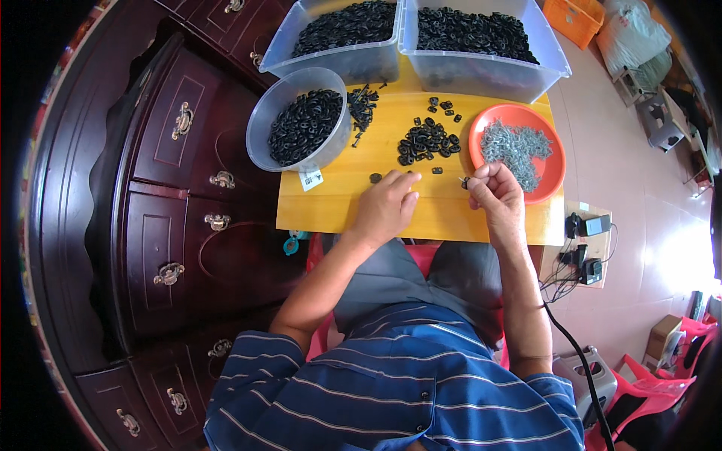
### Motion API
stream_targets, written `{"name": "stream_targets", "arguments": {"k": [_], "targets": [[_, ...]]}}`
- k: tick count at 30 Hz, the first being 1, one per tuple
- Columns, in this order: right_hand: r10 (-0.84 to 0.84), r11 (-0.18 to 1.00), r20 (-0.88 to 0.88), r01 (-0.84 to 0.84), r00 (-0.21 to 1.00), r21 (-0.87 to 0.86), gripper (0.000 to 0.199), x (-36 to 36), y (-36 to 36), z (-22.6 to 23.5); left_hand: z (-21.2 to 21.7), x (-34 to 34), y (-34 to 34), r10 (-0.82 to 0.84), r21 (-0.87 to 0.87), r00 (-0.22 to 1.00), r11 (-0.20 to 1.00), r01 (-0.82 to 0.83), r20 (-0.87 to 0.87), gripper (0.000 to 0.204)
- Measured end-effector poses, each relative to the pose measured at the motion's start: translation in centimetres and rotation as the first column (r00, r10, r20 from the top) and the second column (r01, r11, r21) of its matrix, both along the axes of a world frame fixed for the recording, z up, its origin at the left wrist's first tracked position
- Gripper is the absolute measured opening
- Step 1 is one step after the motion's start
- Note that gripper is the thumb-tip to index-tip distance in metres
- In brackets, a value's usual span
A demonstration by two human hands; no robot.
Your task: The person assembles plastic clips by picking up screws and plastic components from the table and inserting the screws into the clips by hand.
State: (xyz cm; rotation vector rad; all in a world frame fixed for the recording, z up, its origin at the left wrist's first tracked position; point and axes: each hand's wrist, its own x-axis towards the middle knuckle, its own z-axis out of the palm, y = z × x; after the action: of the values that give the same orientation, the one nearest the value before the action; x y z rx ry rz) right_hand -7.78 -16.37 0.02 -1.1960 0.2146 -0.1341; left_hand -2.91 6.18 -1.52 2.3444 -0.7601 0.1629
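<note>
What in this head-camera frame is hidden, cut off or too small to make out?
- Head view: tiny part pinched by the right hand, too small to identify.
- Left hand: its palm hides whatever lies beneath.
- Two clear plastic bins of black rings: cut off by the top edge.

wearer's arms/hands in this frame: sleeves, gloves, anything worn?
Both hands are bare: no gloves on the left hand or the right hand, and no rings or watch can be made out. Forearms are bare as well. Short sleeves of a blue shirt with thin pale stripes end near the elbows.
</note>
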Motion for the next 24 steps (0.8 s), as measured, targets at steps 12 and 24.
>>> {"name": "stream_targets", "arguments": {"k": [12, 24], "targets": [[0.049, 0.998, 0.002, -0.049, 0.999, -0.029, 0.009, 0.0, 0.3, -0.9, -0.6, 1.8, -0.5, 0.061, -0.035, 0.998, 0.998, -0.060, 0.014, 0.024], [0.088, 0.995, -0.019, -0.089, 0.996, -0.054, 0.010, 0.0, 1.0, -1.3, -0.4, 1.9, 0.3, 0.078, -0.062, 0.997, 0.995, -0.078, -0.003, 0.025]]}}
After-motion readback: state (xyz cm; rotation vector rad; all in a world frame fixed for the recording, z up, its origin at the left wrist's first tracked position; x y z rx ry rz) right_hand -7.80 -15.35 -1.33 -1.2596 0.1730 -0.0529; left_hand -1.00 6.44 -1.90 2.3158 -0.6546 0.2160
